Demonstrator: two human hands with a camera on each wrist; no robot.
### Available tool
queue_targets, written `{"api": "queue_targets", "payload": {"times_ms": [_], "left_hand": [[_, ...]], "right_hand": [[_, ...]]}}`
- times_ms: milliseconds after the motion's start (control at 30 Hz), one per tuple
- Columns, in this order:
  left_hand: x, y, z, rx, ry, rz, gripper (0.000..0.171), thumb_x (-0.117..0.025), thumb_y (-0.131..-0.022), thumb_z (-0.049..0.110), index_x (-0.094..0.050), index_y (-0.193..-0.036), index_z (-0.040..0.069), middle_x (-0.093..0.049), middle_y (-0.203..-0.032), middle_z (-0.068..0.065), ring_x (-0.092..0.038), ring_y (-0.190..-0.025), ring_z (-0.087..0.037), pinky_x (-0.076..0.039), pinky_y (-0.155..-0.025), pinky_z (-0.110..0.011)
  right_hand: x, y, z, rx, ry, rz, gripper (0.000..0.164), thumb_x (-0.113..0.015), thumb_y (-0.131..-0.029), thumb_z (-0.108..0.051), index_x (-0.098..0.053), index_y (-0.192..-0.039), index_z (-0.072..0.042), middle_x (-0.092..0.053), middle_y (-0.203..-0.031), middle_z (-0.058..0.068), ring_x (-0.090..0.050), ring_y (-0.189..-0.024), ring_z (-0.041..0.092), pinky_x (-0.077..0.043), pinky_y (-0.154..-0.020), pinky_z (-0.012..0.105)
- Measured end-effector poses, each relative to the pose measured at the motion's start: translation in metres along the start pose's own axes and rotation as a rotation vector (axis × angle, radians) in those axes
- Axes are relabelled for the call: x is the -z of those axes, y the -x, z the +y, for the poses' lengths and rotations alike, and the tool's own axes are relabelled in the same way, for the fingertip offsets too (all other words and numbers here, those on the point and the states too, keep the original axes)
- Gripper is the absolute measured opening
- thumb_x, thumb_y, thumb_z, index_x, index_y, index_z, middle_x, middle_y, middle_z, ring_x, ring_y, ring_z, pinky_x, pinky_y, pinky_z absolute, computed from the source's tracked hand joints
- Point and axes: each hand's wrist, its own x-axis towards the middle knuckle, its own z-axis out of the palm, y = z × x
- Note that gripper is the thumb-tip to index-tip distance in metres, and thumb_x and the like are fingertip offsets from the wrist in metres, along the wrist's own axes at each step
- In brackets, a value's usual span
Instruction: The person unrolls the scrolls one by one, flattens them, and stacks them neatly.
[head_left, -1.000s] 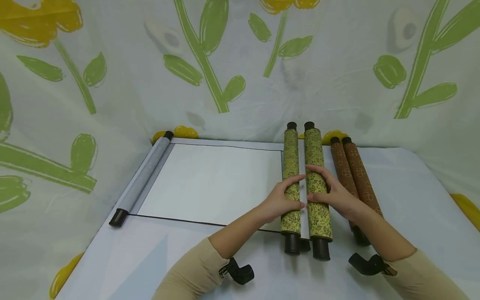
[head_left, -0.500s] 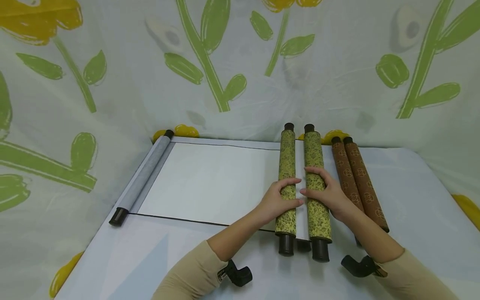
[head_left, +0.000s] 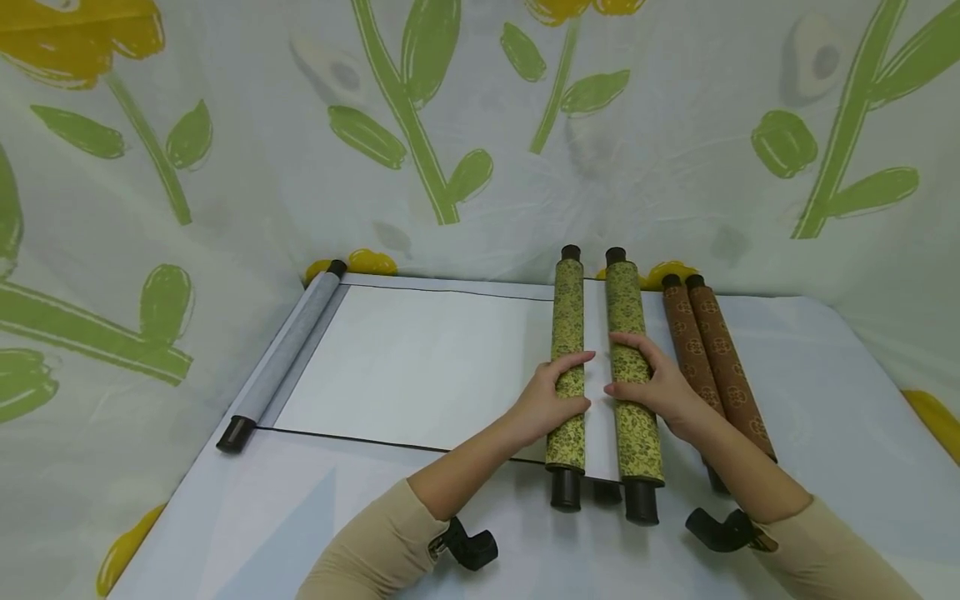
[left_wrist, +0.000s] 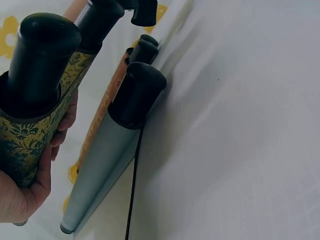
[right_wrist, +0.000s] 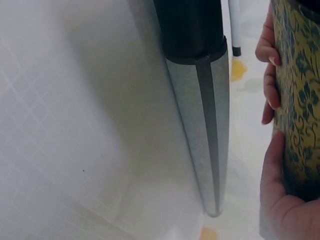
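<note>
Held above the table is a yellow-green floral scroll with two black-ended rollers. My left hand (head_left: 551, 400) grips its left roller (head_left: 567, 317), thumb and fingers curled round it. Around the right roller (head_left: 626, 300) my right hand (head_left: 660, 387) curls in the same way. A white strip of the scroll's paper (head_left: 599, 446) shows between the rollers. Beneath lies an unrolled grey scroll with a white sheet (head_left: 420, 358). Its left roller (head_left: 292, 346) sits at the far left; the right one (left_wrist: 100, 160) shows in the left wrist view, mostly hidden from the head view.
A brown patterned scroll (head_left: 723, 350), its two rollers side by side, lies right of the right hand, partly behind that forearm. The white table (head_left: 832, 375) backs onto a flower-print cloth (head_left: 667, 167). Black wrist-camera mounts (head_left: 472, 546) stick out below both sleeves.
The left hand has moved left with its roller, while the right roller has stayed nearly in place. The gap between the rollers is wider, with more white paper showing.
</note>
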Motion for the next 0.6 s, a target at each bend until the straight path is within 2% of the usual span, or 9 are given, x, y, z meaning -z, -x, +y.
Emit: {"api": "queue_targets", "payload": {"times_ms": [67,167,233,300,367,433,467,533,600], "left_hand": [[0.0012,0.0004,0.0004,0.014,0.004,0.001,0.062,-0.061,-0.081,0.011,-0.048,-0.138,0.034,-0.034,-0.143,-0.013,-0.038,-0.120,-0.022,-0.042,-0.085,-0.040],[0.0028,0.0017,0.0015,0.036,0.047,0.006,0.063,-0.056,-0.081,0.005,-0.050,-0.137,0.033,-0.027,-0.147,-0.018,-0.049,-0.088,-0.016,-0.042,-0.063,-0.030],[0.0036,0.0024,0.0017,0.042,0.088,0.014,0.063,-0.053,-0.080,0.002,-0.051,-0.136,0.031,-0.023,-0.148,-0.021,-0.042,-0.062,-0.012,-0.036,-0.051,-0.025],[0.0043,0.0036,0.0016,0.039,0.116,0.027,0.063,-0.051,-0.080,0.000,-0.053,-0.136,0.028,-0.021,-0.147,-0.022,-0.029,-0.047,-0.011,-0.033,-0.046,-0.024],[0.0048,0.0043,0.0016,0.024,0.109,0.043,0.059,-0.053,-0.081,0.001,-0.054,-0.135,0.025,-0.025,-0.146,-0.021,-0.036,-0.054,-0.012,-0.035,-0.049,-0.025],[0.0050,0.0051,0.0014,0.023,0.077,0.058,0.054,-0.059,-0.083,0.008,-0.055,-0.134,0.025,-0.029,-0.145,-0.018,-0.050,-0.079,-0.016,-0.043,-0.061,-0.030],[0.0052,0.0054,0.0015,0.021,0.064,0.062,0.053,-0.063,-0.083,0.012,-0.055,-0.134,0.026,-0.031,-0.145,-0.015,-0.051,-0.096,-0.019,-0.046,-0.071,-0.034],[0.0055,0.0052,0.0012,0.010,0.039,0.071,0.053,-0.070,-0.083,0.019,-0.056,-0.133,0.025,-0.037,-0.144,-0.010,-0.040,-0.125,-0.024,-0.043,-0.091,-0.044],[0.0057,0.0044,-0.0002,0.004,0.029,0.076,0.055,-0.075,-0.080,0.023,-0.056,-0.132,0.025,-0.042,-0.143,-0.003,-0.033,-0.135,-0.025,-0.032,-0.104,-0.050]], "right_hand": [[0.0012,0.0002,-0.0002,-0.003,-0.008,-0.014,0.079,-0.070,-0.082,-0.007,-0.026,-0.148,-0.007,-0.016,-0.154,0.017,-0.027,-0.131,0.038,-0.041,-0.089,0.037],[0.0024,0.0003,-0.0006,-0.003,-0.041,-0.046,0.080,-0.066,-0.083,-0.004,-0.023,-0.150,-0.010,-0.014,-0.154,0.018,-0.033,-0.124,0.036,-0.044,-0.083,0.030],[0.0030,0.0005,-0.0007,-0.006,-0.059,-0.061,0.080,-0.063,-0.083,-0.003,-0.022,-0.151,-0.013,-0.011,-0.154,0.018,-0.036,-0.120,0.035,-0.044,-0.081,0.028],[0.0034,0.0003,-0.0001,-0.007,-0.074,-0.070,0.080,-0.060,-0.083,-0.001,-0.021,-0.151,-0.015,-0.008,-0.155,0.018,-0.038,-0.114,0.034,-0.044,-0.079,0.029],[0.0033,-0.0001,0.0006,-0.007,-0.076,-0.064,0.079,-0.057,-0.082,0.000,-0.022,-0.151,-0.015,-0.007,-0.155,0.017,-0.038,-0.111,0.034,-0.043,-0.078,0.031],[0.0021,-0.0008,0.0015,-0.005,-0.067,-0.043,0.077,-0.057,-0.082,0.000,-0.024,-0.150,-0.013,-0.009,-0.155,0.016,-0.037,-0.112,0.035,-0.043,-0.080,0.034],[0.0011,-0.0013,0.0018,-0.004,-0.058,-0.026,0.075,-0.059,-0.083,-0.001,-0.026,-0.149,-0.012,-0.011,-0.155,0.016,-0.036,-0.116,0.036,-0.042,-0.083,0.036],[-0.0016,-0.0021,0.0018,-0.009,-0.032,0.012,0.073,-0.064,-0.084,-0.006,-0.029,-0.148,-0.010,-0.015,-0.155,0.015,-0.031,-0.126,0.038,-0.040,-0.091,0.044],[-0.0046,-0.0026,0.0009,-0.022,-0.001,0.048,0.075,-0.072,-0.082,-0.013,-0.032,-0.146,-0.009,-0.018,-0.155,0.014,-0.022,-0.135,0.039,-0.033,-0.099,0.052]]}}
